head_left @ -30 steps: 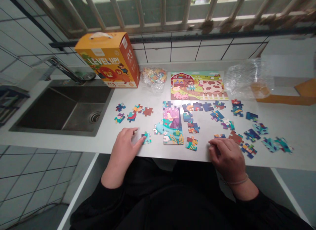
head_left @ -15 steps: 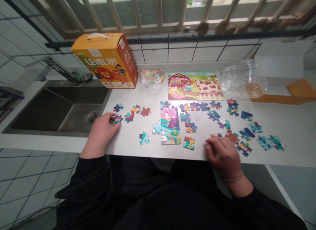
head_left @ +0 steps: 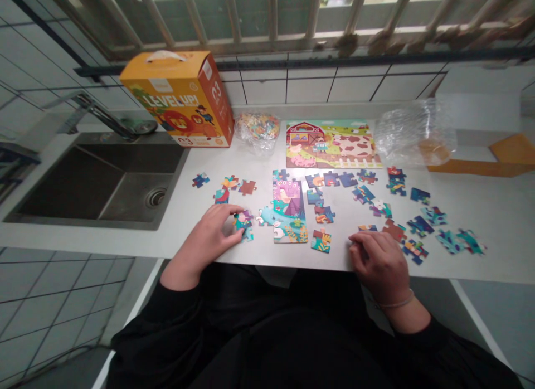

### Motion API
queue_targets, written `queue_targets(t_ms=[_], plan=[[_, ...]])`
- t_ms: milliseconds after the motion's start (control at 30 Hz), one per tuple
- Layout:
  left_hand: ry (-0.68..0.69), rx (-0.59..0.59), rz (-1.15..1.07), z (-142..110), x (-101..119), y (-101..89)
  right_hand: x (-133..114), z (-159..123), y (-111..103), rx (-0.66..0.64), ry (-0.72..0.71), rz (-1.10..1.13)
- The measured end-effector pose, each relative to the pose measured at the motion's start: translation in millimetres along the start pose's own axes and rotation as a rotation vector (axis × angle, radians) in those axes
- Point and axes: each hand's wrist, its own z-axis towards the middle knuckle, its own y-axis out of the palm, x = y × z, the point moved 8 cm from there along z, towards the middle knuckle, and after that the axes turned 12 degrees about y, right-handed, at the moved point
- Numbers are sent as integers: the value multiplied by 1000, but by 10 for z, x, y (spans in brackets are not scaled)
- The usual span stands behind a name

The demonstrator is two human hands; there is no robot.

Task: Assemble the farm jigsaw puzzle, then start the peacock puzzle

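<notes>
My left hand (head_left: pixel 207 238) pinches a purple and green jigsaw piece (head_left: pixel 243 217) between thumb and fingers, over a teal piece (head_left: pixel 247 234) that it partly covers. To the right of this hand, a partly joined puzzle (head_left: pixel 290 210) shows a purple creature, a frog and a rabbit. A light-blue piece (head_left: pixel 264 215) adjoins its left side. My right hand (head_left: pixel 378 263) rests curled at the counter's front edge, beside a brown piece (head_left: pixel 394 230); its fingers hide whatever may be inside. Several loose pieces (head_left: pixel 420 225) lie around on the right.
An orange box (head_left: pixel 179 102) stands behind the sink (head_left: pixel 100 180). Along the back lie a bag of pieces (head_left: pixel 257 131), a farm picture puzzle (head_left: pixel 333 145), clear plastic wrap (head_left: pixel 413 135) and an opened carton (head_left: pixel 472 167). More pieces (head_left: pixel 247 187) lie at the left.
My left hand has moved right and toward me, carrying the purple and green jigsaw piece from the left group to the teal piece. My right hand has stayed put.
</notes>
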Motion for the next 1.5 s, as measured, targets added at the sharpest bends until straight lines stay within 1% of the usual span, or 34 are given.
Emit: queue_targets(t_ms=[67,167,267,333,433,567,633,733,833,933,1167,1267,1333,1400,1500], plan=[[38,-44,-56,69,164,123,-4,3,-1,-3,0,-1],[64,-85,-105,129,324,283,-18,11,-15,6,-8,1],[88,-110,-124,140,402,397,-29,17,-25,12,-11,-2],[90,-116,-122,128,404,420,-28,18,-24,9,-5,-2],[93,-113,-107,85,353,370,-18,17,-20,3,7,1],[36,-97,-60,-30,157,246,-12,12,-17,-2,7,9],[-1,-105,-39,-98,57,224,-10,10,-16,-2,6,10],[-9,-107,-20,-163,-3,223,-13,8,-20,10,-2,7],[-9,-84,-9,-170,11,221,-13,5,-17,14,-8,4],[-7,-65,-13,-134,70,238,-4,2,-9,8,-2,3],[44,-71,-33,13,274,437,-1,7,-11,0,8,12],[68,-64,-18,50,325,460,-7,10,-17,2,8,12],[90,-54,-17,52,343,420,-11,13,-19,4,8,13],[99,-35,-10,29,323,328,-12,14,-20,7,4,16],[53,17,47,-58,177,110,-4,12,-12,6,0,15]])
